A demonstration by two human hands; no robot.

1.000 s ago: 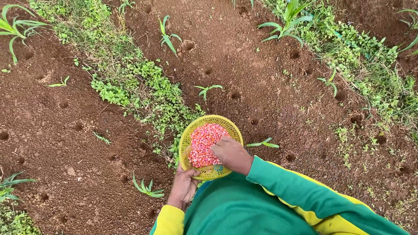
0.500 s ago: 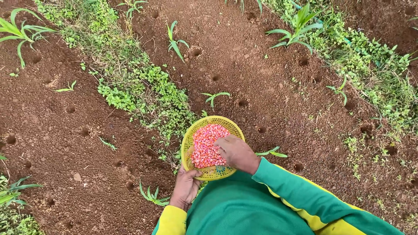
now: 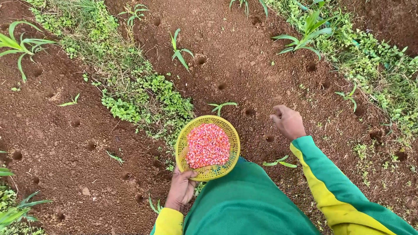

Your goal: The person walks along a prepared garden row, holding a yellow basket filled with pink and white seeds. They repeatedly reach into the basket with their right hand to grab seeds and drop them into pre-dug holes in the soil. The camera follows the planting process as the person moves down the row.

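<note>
Two bare hands work above red-brown soil [image 3: 65,143] dotted with small holes. Left hand [image 3: 180,189] grips the near rim of a yellow woven basket [image 3: 187,135] holding pink seeds [image 3: 208,145]. Right hand [image 3: 287,122] hovers beyond it, fingers curled closed; its contents are hidden.

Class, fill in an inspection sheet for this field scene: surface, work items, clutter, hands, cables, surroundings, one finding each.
Surface: reddish-brown tilled soil dotted with small round holes.
Work items: round yellow woven plastic basket holding pink-red seeds.
Clutter: nothing seen.
Hands: left hand grips the basket's near rim from below; right hand closed, held over the soil near a hole, contents hidden.
Cables: nothing seen.
Surroundings: green maize seedlings; low green weeds between rows.
</note>
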